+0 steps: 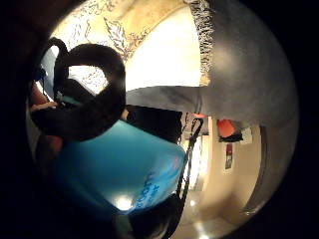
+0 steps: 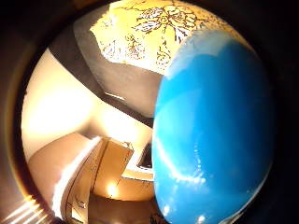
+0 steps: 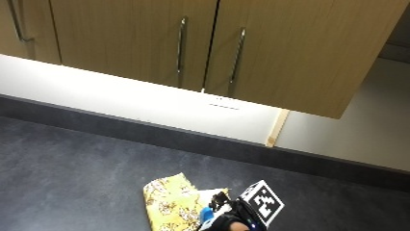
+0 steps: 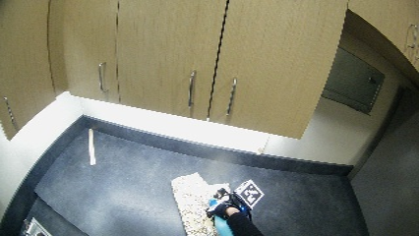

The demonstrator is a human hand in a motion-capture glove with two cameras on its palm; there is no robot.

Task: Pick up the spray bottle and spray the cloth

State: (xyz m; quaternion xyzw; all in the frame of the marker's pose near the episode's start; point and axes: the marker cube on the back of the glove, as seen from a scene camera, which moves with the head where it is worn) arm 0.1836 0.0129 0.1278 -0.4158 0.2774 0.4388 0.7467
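Spray bottle (image 2: 212, 135) grasped in gloved right hand (image 4: 229, 210), lower centre of wide view, beside yellow cloth (image 3: 172, 202); pickup looks done, spraying still left

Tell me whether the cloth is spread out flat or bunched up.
Spread flat. The yellow patterned cloth lies open on the dark countertop, its fringed edge showing in the palm view, beside the gloved right hand holding the blue spray bottle.

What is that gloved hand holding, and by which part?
The black-gloved right hand holds a blue plastic spray bottle near its top, over the yellow patterned cloth; the exact hold is hidden.
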